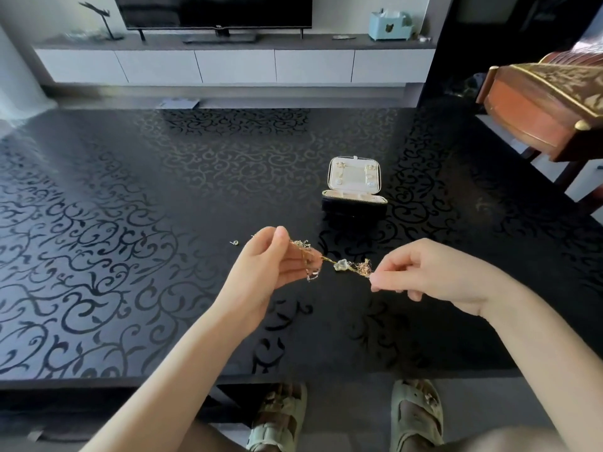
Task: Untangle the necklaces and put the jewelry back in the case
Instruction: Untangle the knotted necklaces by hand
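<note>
A tangle of thin gold and silver necklaces (339, 264) with a pale clear pendant stretches between my two hands above the black table (130, 197). My left hand (270, 262) pinches one end, and a silver loop dangles below its fingers. My right hand (427, 272) pinches the other end at its fingertips. Beyond my hands the small jewelry case (354, 187) stands open, with a cream lining, several earrings pinned in its raised lid and a dark outer shell. A tiny loose earring (234, 243) lies on the table left of my left hand.
The table's near edge runs just above my sandalled feet (346, 415). A wooden chair (541, 106) stands at the far right corner. Behind the table are a white TV cabinet (235, 65) with a screen and a light blue box (390, 24).
</note>
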Motion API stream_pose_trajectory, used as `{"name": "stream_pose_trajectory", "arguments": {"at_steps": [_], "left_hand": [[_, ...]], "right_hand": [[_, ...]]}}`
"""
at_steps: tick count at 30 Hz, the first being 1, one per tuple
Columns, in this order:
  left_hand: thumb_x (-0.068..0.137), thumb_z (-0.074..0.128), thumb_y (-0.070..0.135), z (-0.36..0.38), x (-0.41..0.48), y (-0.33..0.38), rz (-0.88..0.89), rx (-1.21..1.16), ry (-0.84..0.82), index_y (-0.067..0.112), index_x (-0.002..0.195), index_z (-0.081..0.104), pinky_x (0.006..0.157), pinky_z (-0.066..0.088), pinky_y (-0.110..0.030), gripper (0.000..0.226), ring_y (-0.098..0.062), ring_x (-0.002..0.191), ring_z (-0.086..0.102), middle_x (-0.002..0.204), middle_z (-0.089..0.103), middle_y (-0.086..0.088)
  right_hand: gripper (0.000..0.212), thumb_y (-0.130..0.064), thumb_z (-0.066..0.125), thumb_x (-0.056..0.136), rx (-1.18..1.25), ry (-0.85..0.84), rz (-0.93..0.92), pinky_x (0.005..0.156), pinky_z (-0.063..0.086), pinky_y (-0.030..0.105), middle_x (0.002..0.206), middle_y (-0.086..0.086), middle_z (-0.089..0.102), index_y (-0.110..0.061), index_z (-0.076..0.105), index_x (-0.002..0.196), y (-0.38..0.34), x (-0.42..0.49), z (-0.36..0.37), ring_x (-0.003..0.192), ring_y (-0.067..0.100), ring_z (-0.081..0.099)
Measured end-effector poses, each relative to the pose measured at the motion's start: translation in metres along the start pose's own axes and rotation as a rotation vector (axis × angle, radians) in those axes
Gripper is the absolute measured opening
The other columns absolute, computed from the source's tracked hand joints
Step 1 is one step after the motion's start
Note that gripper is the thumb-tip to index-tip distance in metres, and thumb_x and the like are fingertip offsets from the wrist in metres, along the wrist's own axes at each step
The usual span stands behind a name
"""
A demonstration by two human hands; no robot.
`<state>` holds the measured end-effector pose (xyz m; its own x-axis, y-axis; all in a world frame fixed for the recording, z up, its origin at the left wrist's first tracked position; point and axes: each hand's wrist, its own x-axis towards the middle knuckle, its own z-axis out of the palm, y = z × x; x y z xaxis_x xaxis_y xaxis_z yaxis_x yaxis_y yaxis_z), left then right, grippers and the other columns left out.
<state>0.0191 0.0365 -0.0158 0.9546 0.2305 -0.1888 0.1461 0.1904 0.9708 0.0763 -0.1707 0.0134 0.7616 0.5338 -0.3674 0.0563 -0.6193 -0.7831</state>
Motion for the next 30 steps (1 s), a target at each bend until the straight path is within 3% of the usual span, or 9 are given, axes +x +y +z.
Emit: {"name": "stream_pose_trajectory", "arguments": {"at_steps": [4,8,12,17,19,23,25,28,30], "left_hand": [[0.102,0.033,0.022,0.000,-0.004,0.004,0.011,-0.032,-0.070,0.011,0.082,0.039,0.056,0.050,-0.024,0.023,-0.031,0.083,0.070,0.086,0.072,-0.017],[0.102,0.032,0.022,-0.001,-0.005,0.003,0.039,0.076,-0.117,0.011,0.081,0.037,0.053,0.045,-0.021,0.024,-0.028,0.085,0.071,0.089,0.073,-0.014],[0.102,0.031,0.024,-0.001,-0.002,-0.003,0.084,0.238,-0.154,0.011,0.079,0.036,0.058,0.041,-0.027,0.026,-0.025,0.082,0.070,0.086,0.074,-0.011],[0.101,0.034,0.026,0.003,-0.001,-0.007,0.090,0.329,-0.179,0.011,0.082,0.041,0.058,0.041,-0.030,0.025,-0.027,0.079,0.070,0.079,0.074,-0.008],[0.100,0.036,0.027,0.004,0.000,-0.008,0.103,0.349,-0.172,0.012,0.080,0.043,0.059,0.042,-0.032,0.026,-0.031,0.076,0.067,0.075,0.072,-0.008],[0.099,0.037,0.027,0.006,-0.001,-0.009,0.113,0.403,-0.167,0.005,0.084,0.044,0.057,0.048,-0.030,0.027,-0.013,0.060,0.062,0.058,0.064,0.006],[0.099,0.039,0.027,0.007,-0.001,-0.008,0.125,0.438,-0.154,0.003,0.086,0.044,0.054,0.049,-0.027,0.028,-0.015,0.060,0.064,0.060,0.066,0.002],[0.098,0.043,0.028,0.006,0.000,-0.008,0.175,0.526,-0.117,0.004,0.084,0.050,0.054,0.046,-0.019,0.029,-0.009,0.056,0.061,0.069,0.070,-0.002],[0.098,0.043,0.028,0.004,0.000,-0.007,0.173,0.499,-0.114,0.006,0.082,0.054,0.064,0.049,-0.020,0.029,-0.010,0.064,0.063,0.072,0.071,0.000]], "right_hand": [[0.011,-0.028,0.070,0.081,-0.109,-0.053,0.033,0.052,0.043,0.019,0.063,-0.011,0.063,-0.019,0.075,0.077,0.005,0.006,0.010,0.058,-0.001,0.053],[0.010,-0.026,0.066,0.085,-0.154,-0.079,0.090,0.053,0.049,0.020,0.078,-0.002,0.070,-0.018,0.073,0.084,0.008,0.014,0.022,0.067,0.007,0.063],[0.015,-0.038,0.059,0.087,-0.308,0.220,-0.051,0.077,0.054,0.028,0.084,-0.004,0.071,-0.030,0.073,0.087,0.008,0.019,0.028,0.080,0.009,0.065],[0.024,-0.028,0.058,0.090,-0.070,0.210,-0.258,0.081,0.043,0.006,0.100,-0.016,0.067,-0.038,0.065,0.111,-0.005,0.023,0.037,0.090,-0.008,0.058],[0.023,-0.026,0.062,0.088,-0.116,0.196,-0.301,0.076,0.045,0.012,0.097,-0.016,0.068,-0.038,0.067,0.107,-0.006,0.024,0.041,0.083,-0.010,0.057],[0.012,-0.022,0.071,0.081,-0.206,0.355,-0.344,0.073,0.046,0.022,0.082,-0.016,0.070,-0.029,0.075,0.089,-0.004,0.027,0.051,0.078,-0.004,0.060],[0.004,-0.023,0.072,0.080,-0.194,0.391,-0.338,0.075,0.050,0.024,0.074,-0.015,0.070,-0.026,0.074,0.081,-0.007,0.026,0.054,0.076,0.000,0.062],[0.005,-0.021,0.070,0.080,-0.077,0.369,-0.277,0.075,0.050,0.020,0.073,-0.010,0.070,-0.022,0.071,0.075,-0.011,0.024,0.051,0.075,0.000,0.063],[0.008,-0.012,0.065,0.081,0.136,0.298,-0.197,0.080,0.051,0.026,0.078,-0.001,0.071,-0.015,0.069,0.075,-0.013,0.023,0.044,0.077,0.008,0.064]]}}
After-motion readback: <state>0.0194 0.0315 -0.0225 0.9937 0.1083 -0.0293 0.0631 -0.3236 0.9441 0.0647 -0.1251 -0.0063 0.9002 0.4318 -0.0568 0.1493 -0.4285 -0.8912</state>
